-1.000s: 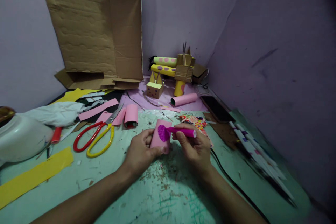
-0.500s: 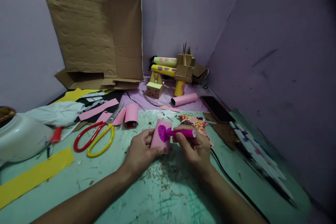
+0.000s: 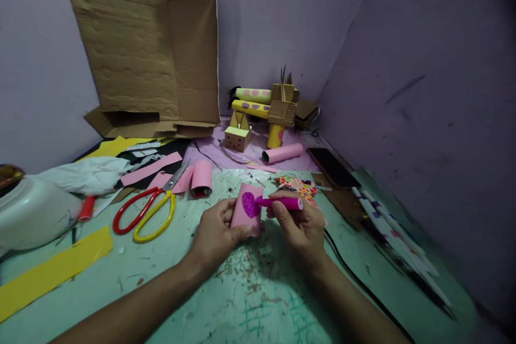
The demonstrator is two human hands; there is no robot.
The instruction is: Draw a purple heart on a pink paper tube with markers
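- The left hand [image 3: 215,231] grips one pink paper tube [image 3: 241,219], its thumb pressed across the lower front; whether the tube touches the surface [image 3: 169,290] below cannot be told.
- The right hand [image 3: 300,226] pinches one magenta felt-tip marker [image 3: 285,203] between thumb and fingers, its tip at the right edge of the heart [image 3: 250,205].
- That one purple heart is on the tube's front; the tube sits between the two hands, leaning slightly.
- Just beyond the right hand is one floral-patterned piece [image 3: 300,186], partly hidden by it; one black cable [image 3: 355,274] runs near the right forearm.
- Left of the left hand lies one pair of scissors [image 3: 166,189], one handle loop red, the other yellow.
- Two more pink tubes: one upright [image 3: 201,176] near the scissors, one on its side [image 3: 284,153] farther back.
- Farther right, one smartphone [image 3: 334,166] and several white pens [image 3: 397,236], too blurred to count.
- At the back, one small cat-faced box [image 3: 237,141], three spotted tubes [image 3: 250,108] and one large opened cardboard box [image 3: 137,48].
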